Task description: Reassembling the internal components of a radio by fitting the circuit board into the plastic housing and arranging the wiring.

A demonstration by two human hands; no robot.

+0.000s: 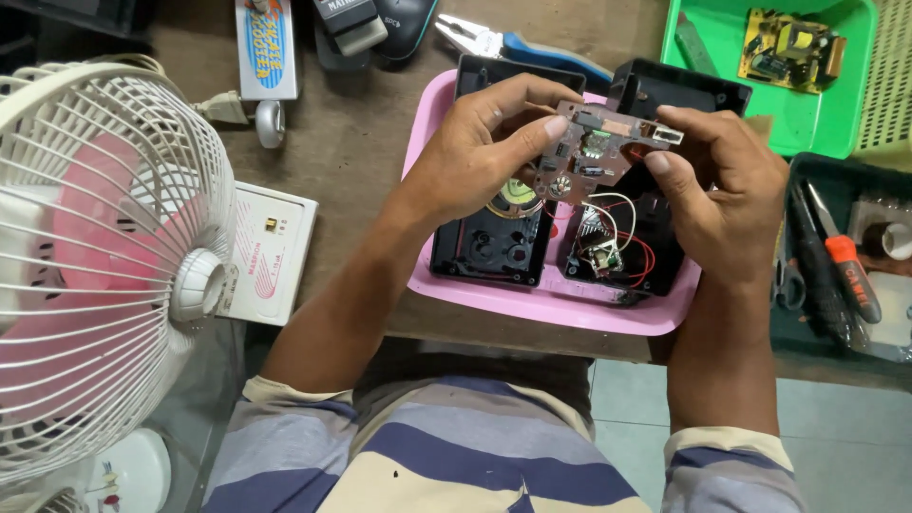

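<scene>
Both hands hold a small brown circuit board (pixel 597 152) above a pink tray (pixel 532 302). My left hand (pixel 484 142) grips the board's left edge with thumb and fingers. My right hand (pixel 724 180) pinches its right end. Red and white wires (pixel 622 214) run from the board down into an opened black plastic case (pixel 617 261) on the tray. The case's other black half (pixel 494 242), with a round speaker inside, lies on the tray's left side under my left hand.
A white desk fan (pixel 104 275) with pink blades stands at left, beside a white box (pixel 271 252). A green bin (pixel 807 104) holding another circuit board is at top right. Screwdrivers (pixel 845 275) lie in a dark tray at right. Blue-handled pliers (pixel 518 43) lie behind the pink tray.
</scene>
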